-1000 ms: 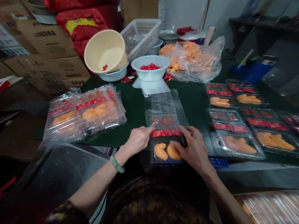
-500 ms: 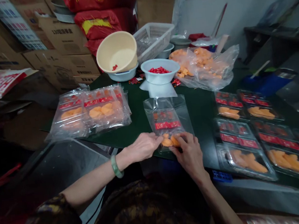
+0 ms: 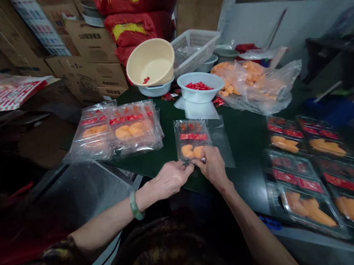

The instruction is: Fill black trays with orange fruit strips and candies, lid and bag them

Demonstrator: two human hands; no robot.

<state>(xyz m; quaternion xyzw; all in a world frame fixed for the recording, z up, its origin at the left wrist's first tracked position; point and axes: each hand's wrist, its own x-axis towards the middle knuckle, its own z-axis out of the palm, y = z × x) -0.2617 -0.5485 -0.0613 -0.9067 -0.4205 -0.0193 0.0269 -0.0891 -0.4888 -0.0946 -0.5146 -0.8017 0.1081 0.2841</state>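
Note:
A clear plastic bag (image 3: 193,141) lies on the dark green table (image 3: 243,134), and inside it sits a tray of orange pieces and red packets. My left hand (image 3: 169,179) pinches the bag's near edge at its left corner. Just to the right of it, my right hand (image 3: 212,166) pinches the same edge, fingers closed. A green bangle (image 3: 134,204) circles my left wrist. More empty clear bags (image 3: 220,138) lie under and to the right of the filled one.
A stack of bagged trays (image 3: 120,130) lies at the left. Several unbagged trays (image 3: 307,165) fill the right side. Behind stand a white bowl of red packets (image 3: 200,87), a tilted cream bowl (image 3: 151,63), a white basket (image 3: 195,46) and a big bag of orange pieces (image 3: 253,80). Cardboard boxes (image 3: 93,61) line the back.
The tray has slid all the way into the clear bag, away from me. Both hands have followed it forward and now pinch the bag's open near edge.

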